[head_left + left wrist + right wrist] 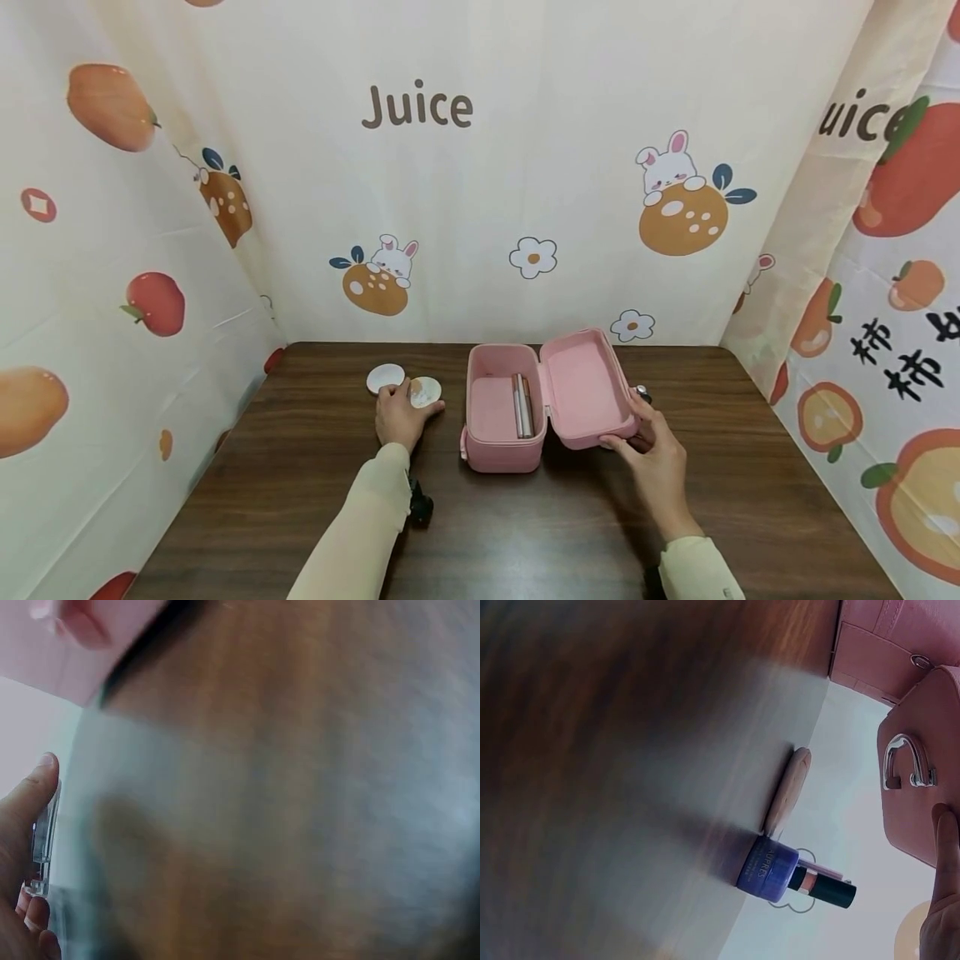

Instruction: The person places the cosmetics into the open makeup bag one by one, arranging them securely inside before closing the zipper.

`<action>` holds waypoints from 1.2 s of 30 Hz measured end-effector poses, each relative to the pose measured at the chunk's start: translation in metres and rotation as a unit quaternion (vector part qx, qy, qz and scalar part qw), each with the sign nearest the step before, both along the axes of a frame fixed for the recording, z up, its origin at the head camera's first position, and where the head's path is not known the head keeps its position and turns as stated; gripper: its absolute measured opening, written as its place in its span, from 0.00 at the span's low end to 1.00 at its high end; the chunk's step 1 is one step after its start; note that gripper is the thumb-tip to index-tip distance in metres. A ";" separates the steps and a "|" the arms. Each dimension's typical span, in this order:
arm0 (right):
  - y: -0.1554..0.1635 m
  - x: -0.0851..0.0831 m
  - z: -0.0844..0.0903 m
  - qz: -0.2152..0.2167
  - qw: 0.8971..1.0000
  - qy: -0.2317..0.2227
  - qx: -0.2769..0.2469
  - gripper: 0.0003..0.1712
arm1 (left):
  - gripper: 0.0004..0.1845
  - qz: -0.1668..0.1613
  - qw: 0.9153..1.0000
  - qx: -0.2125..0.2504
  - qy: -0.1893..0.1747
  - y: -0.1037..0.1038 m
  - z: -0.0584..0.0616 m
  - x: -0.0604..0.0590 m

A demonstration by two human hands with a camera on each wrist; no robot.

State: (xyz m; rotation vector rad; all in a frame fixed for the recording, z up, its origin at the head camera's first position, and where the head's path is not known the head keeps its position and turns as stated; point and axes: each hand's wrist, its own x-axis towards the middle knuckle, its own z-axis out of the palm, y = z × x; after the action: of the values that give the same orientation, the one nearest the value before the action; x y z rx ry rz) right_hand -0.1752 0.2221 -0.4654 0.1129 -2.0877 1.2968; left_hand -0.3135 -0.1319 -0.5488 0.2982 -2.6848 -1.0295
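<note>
My left hand (399,418) is at the left of the table, its thumb and fingers around a round pale disc (427,390) with a faint pattern. A plain white disc (386,377) lies right beside it. In the left wrist view, a clear plastic edge (43,844) shows between thumb and fingers. At the centre stands a pink case (502,457), opened out, with several slim sticks (522,406) lying inside. My right hand (662,467) holds the case's lid (585,387) by its outer right edge. A silver handle (906,754) is on the lid's outside.
Right of the lid, a blue jar (769,868) stands on the table with a black-capped bottle (831,891) behind it. A flat pink rounded object (789,787) is next to the jar. A printed white curtain (465,183) borders the wooden table (525,550).
</note>
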 end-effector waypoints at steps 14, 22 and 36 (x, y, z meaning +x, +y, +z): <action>-0.001 0.003 0.003 -0.012 1.000 -0.009 0.005 0.38 | 0.47 -0.074 0.994 0.014 0.078 0.042 0.092 -0.013; 0.000 0.003 0.002 -0.009 1.000 -0.005 0.006 0.37 | 0.47 -0.118 0.991 0.003 0.061 0.077 0.112 -0.009; 0.000 0.001 -0.001 0.001 1.000 0.006 0.003 0.37 | 0.45 -0.180 0.955 -0.227 0.065 0.111 0.092 -0.004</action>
State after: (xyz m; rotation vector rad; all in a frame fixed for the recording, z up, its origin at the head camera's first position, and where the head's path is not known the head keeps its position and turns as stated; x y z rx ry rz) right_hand -0.1745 0.2223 -0.4663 0.1252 -2.0816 1.2890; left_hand -0.3175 -0.0213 -0.4571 -0.3459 -2.8060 -0.4565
